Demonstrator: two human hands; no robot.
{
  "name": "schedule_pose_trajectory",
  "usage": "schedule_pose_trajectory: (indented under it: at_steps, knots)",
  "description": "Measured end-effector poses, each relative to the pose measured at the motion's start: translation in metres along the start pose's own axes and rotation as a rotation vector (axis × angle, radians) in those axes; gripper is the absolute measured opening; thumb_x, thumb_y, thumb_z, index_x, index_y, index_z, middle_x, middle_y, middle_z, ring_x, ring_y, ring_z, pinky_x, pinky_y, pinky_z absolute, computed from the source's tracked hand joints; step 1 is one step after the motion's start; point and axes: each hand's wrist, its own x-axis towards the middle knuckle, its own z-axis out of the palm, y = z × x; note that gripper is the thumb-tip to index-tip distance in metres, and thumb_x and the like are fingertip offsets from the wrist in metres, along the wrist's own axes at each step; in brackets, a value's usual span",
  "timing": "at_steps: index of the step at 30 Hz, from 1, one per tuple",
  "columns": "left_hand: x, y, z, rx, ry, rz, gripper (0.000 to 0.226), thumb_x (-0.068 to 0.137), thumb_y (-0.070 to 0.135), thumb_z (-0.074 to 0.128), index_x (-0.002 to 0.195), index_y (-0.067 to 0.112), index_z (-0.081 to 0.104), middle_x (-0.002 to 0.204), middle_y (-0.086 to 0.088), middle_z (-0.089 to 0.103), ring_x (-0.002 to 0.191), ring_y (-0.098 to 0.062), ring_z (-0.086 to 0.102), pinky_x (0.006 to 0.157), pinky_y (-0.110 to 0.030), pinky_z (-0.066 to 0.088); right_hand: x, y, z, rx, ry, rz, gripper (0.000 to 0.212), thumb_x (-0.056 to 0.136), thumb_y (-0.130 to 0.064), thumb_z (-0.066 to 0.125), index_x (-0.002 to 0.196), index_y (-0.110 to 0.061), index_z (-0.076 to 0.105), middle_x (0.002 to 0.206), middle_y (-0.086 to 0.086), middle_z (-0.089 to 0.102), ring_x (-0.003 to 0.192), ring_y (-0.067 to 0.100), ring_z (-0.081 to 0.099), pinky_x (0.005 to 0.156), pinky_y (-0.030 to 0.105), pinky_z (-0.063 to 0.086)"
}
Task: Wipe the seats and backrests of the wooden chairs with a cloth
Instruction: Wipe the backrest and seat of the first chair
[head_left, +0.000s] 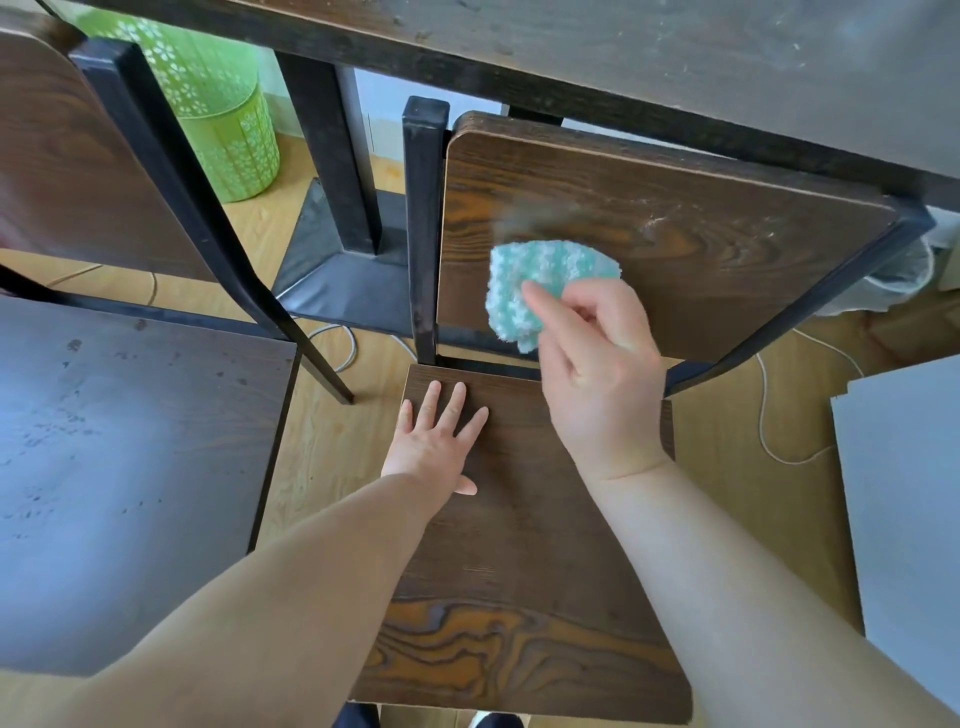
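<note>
left chair (135, 467): dark seat fills the left side, its backrest at top left. Neither hand touches it.
green basket (228, 124): on the floor behind, between the left chair's black frame and the table leg (332, 156).
floor gap (332, 441): strip of wood floor between the two seats. A white cable (352, 345) lies at its far end.
left hand (436, 441): flat, palm down, fingers straight and spread. It rests on the second chair's seat (519, 597) near the back left corner and holds nothing.
cloth (545, 280): teal and white, bunched, against the front of the backrest (727, 234). Above and right of the left hand, well apart from it.
right hand (597, 364): fingers curled on the cloth's lower right part, index finger laid across it. The rest of the cloth sticks out up and left of the fingers.
backrest edges: cloth is in the lower left part, near the left edge, the frame post (423, 234) and the bottom edge. Bare wood lies open to the right and above.
table (675, 62): its edge overhangs the backrest's top edge, so there is little room there.
right side: grey board (904, 519) beside the seat. A bin with plastic liner (898, 275) sits behind the right frame bar.
count: 2 chairs, 2 seats, 2 backrests, 1 cloth, 2 hands, 1 green basket, 1 table.
</note>
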Motion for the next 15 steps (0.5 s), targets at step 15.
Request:
schedule_pose_trajectory:
  at_steps: [15]
  knots:
    - [-0.002, 0.002, -0.002, -0.01, -0.025, -0.002, 0.105, 0.09, 0.06, 0.058, 0.153, 0.036, -0.022, 0.161, -0.008, -0.031, 0.146, -0.038, -0.029, 0.119, -0.06, -0.002, 0.046, 0.043, -0.011, -0.13, 0.099, -0.058, 0.031, 0.102, -0.021, 0.05, 0.112, -0.003, 0.072, 0.093, 0.015, 0.064, 0.086, 0.024, 0.06, 0.08, 0.018, 0.046]
